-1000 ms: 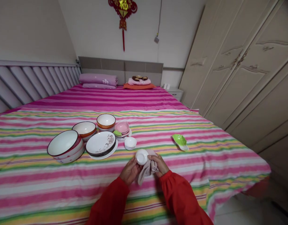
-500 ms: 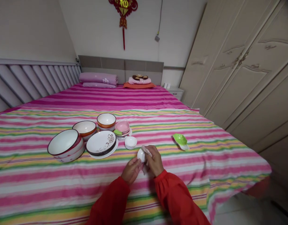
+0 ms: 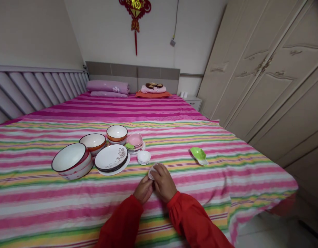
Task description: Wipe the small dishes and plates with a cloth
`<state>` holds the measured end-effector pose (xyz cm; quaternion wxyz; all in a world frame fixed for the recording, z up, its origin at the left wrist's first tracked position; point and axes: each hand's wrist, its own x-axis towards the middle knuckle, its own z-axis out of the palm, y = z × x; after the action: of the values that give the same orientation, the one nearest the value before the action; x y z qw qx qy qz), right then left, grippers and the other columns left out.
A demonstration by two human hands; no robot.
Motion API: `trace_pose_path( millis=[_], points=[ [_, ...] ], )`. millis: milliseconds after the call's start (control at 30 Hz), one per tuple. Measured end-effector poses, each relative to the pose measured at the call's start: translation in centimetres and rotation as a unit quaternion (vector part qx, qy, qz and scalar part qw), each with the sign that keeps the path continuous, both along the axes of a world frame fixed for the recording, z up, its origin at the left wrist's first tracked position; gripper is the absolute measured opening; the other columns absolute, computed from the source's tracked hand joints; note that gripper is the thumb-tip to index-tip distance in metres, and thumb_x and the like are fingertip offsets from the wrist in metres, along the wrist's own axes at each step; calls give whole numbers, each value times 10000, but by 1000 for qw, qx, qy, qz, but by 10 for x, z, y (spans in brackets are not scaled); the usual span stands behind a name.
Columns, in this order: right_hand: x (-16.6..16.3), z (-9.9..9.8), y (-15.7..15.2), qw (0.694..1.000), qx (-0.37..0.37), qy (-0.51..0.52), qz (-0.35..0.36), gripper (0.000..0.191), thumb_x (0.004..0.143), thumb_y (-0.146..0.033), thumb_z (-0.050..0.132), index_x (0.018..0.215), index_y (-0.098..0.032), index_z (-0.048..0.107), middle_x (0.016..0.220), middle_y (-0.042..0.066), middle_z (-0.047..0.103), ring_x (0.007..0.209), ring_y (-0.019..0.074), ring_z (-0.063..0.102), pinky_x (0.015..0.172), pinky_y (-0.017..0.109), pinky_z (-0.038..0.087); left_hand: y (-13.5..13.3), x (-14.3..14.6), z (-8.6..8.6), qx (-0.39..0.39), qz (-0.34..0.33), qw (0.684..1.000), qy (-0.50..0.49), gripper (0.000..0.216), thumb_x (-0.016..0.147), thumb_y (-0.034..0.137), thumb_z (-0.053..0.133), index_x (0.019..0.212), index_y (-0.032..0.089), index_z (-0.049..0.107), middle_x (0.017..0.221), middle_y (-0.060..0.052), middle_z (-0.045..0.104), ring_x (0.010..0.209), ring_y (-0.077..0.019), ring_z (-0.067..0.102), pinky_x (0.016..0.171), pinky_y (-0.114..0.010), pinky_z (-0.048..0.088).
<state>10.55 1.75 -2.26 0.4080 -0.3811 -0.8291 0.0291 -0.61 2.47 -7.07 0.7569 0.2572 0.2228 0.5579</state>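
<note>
Low over the striped cloth, my left hand (image 3: 144,189) grips a small white dish (image 3: 150,175) by its near edge. My right hand (image 3: 163,182) presses a pale cloth or tissue (image 3: 154,167) onto the dish and covers most of it. A stack of small white dishes (image 3: 143,156) stands just beyond my hands. Left of that stack, patterned plates (image 3: 111,156) are piled on one another. Behind it sit pink bowls (image 3: 134,139) with a small green dish (image 3: 129,146) at their side. A green leaf-shaped dish (image 3: 199,155) lies apart to the right.
Large white bowls (image 3: 69,158) and two further bowl stacks with brown-orange rims (image 3: 93,141) (image 3: 117,132) stand on the left of the bed. Folded bedding (image 3: 108,86) lies by the headboard (image 3: 159,74). A wardrobe (image 3: 267,79) runs along the right side.
My right hand has shifted left across the small dish with the cloth, now hiding more of it. My left hand keeps its hold. The stacked dishes have not moved.
</note>
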Motion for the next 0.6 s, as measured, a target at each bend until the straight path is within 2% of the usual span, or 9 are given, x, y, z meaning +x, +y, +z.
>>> trace_pose_path(
  millis=[100, 200, 333, 467, 600],
  points=[
    [4, 2, 14, 996, -52, 71, -18, 362, 725, -69, 431, 1008, -180, 628, 1052, 99, 546, 1026, 221, 480, 899, 403, 424, 0, -3, -4, -25, -19, 1000, 1, 194, 735, 191, 662, 925, 152, 658, 972, -85, 692, 1038, -204, 594, 1029, -388, 345],
    [9, -2, 24, 978, -105, 179, -29, 401, 690, -57, 398, 988, -171, 640, 966, 81, 560, 930, 190, 529, 830, 340, 458, 2, -7, -8, -63, -5, 998, -13, 151, 745, 158, 651, 895, 176, 649, 953, -52, 704, 942, -160, 638, 1006, -365, 377],
    [13, -13, 18, 948, -138, 285, -39, 371, 730, -84, 415, 1011, -173, 641, 964, 76, 573, 925, 183, 550, 827, 318, 465, 5, -10, -13, -78, 9, 996, -51, 304, 788, 139, 598, 1081, 217, 594, 1030, -50, 695, 1005, -159, 620, 1008, -351, 380],
    [6, -30, -5, 944, -117, 300, -73, 413, 767, -86, 428, 1126, -200, 598, 1075, 93, 535, 1013, 195, 527, 867, 334, 461, 8, -10, -13, -91, 22, 994, -62, 430, 817, 137, 561, 1225, 257, 496, 1120, -44, 662, 1015, -137, 615, 999, -313, 392],
    [-6, -42, -23, 972, -55, 219, -69, 506, 784, -44, 389, 1240, -229, 508, 1171, 116, 472, 1103, 221, 472, 892, 397, 453, 8, -7, -10, -108, 59, 990, -67, 378, 808, 130, 570, 1172, 225, 541, 1061, -50, 682, 938, -121, 640, 937, -267, 443]
  ],
)
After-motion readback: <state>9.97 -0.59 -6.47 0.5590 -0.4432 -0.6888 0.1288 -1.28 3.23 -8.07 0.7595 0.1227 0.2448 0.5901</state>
